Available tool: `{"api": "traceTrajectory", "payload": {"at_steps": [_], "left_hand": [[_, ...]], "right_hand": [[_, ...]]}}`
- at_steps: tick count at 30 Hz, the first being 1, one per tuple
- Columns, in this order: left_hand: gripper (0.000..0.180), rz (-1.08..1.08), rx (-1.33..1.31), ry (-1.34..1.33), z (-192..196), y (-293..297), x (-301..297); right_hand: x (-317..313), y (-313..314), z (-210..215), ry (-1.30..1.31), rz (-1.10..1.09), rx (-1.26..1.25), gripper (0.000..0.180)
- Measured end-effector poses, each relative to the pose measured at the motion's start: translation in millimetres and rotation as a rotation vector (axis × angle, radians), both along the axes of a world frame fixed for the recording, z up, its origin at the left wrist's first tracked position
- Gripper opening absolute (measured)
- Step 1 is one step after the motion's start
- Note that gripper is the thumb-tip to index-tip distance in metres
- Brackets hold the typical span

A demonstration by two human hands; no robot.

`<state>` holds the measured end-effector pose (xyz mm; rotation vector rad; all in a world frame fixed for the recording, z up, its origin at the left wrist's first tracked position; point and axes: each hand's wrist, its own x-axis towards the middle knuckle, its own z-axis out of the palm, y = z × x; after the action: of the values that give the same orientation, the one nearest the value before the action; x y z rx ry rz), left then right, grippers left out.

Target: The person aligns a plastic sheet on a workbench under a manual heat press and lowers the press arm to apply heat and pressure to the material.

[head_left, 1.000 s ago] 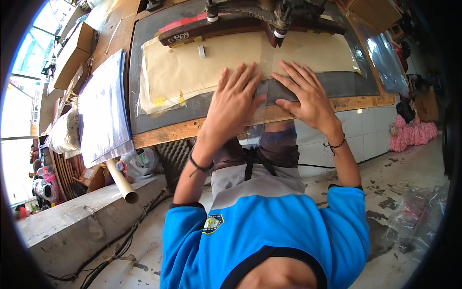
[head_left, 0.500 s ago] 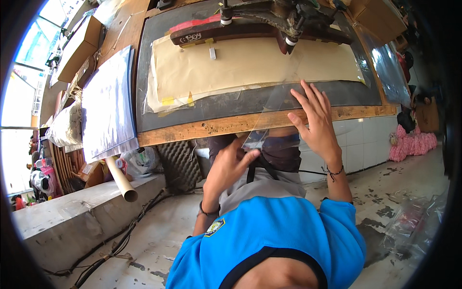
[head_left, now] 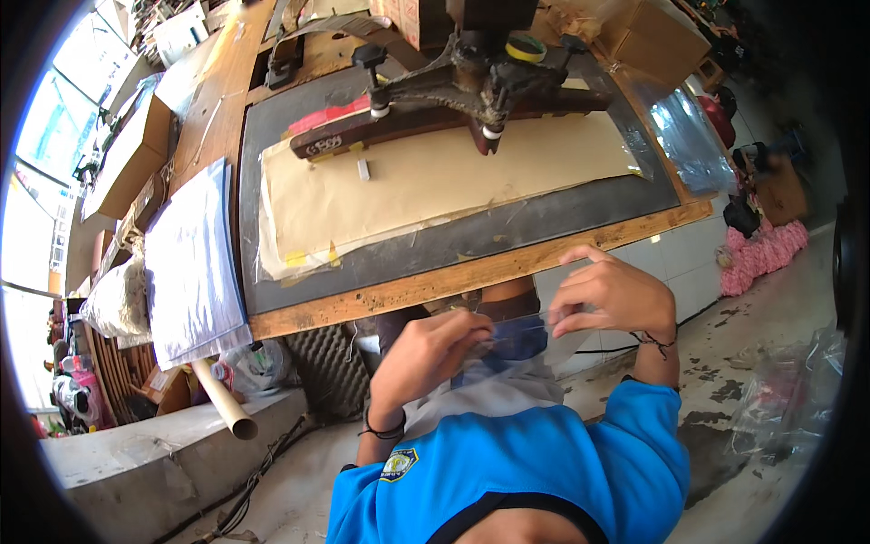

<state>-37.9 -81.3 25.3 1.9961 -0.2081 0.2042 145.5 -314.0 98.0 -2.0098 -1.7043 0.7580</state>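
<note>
Stretching across the far part of the scene, one wood-edged worktop point(head_left: 362, 301) carries one dark mat point(head_left: 507, 227), on which lies tan paper point(head_left: 453, 181), seemingly layered, though I cannot count the sheets surely. One stack of clear plastic sheets point(head_left: 190, 263) sits at the left; one dark bar point(head_left: 417, 130) under one metal bracket point(head_left: 467, 77) spans the far part of the paper; one clear plastic bundle point(head_left: 693, 140) lies at the right. Two hands, the left hand point(head_left: 444, 349) and the right hand point(head_left: 612, 295), are apart at the worktop's near side, with one piece of clear film point(head_left: 507, 349) between them, in front of the body. The step in hand looks like holding this film free of the worktop. The left hand's fingertips are bunched, apparently pinching the film's left side; the right hand's fingers are bent, and I cannot tell whether they grip it. Moving it, I judge, calls for a light, even hold on both sides, since thin film creases easily. Smallest is one pale block point(head_left: 364, 170), just near of the bar's left half.
</note>
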Motion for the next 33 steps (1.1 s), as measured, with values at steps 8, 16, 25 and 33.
{"api": "traceTrajectory", "payload": {"at_steps": [8,16,25,33], "left_hand": [[0.011,0.482,0.001,-0.065,4,43,-14],[0.018,0.947,0.362,-0.186,3,95,-37],[0.051,1.142,0.962,0.226,-35,179,-68],[0.038,1.025,0.851,0.311,11,214,-66]], "right_hand": [[76,-154,23,0.086,-0.995,0.266,0.017],[290,-280,-70,0.239,-1.648,1.009,0.026],[368,-303,-126,0.289,-1.872,0.909,0.021],[286,-237,-111,-1.555,-1.263,0.509,0.033]]}}
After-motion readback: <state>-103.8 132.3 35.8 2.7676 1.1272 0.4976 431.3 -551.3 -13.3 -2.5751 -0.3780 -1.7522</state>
